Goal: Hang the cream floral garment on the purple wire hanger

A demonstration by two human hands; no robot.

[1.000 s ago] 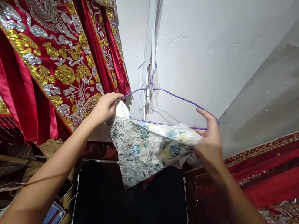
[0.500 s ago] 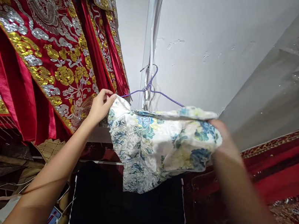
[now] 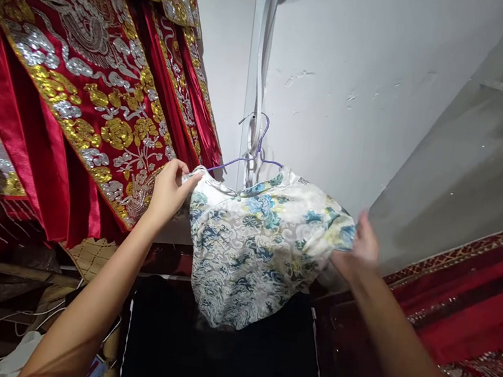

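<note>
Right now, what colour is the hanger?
The hanger is purple, seen best in the head view.

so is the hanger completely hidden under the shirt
No, the hook and upper part of the purple hanger show above the shirt.

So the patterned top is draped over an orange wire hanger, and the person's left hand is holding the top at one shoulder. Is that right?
Not quite: the wire hanger is purple, not orange, as the head view shows. The patterned top is draped over it, and the left hand is holding the top at one shoulder.
</note>
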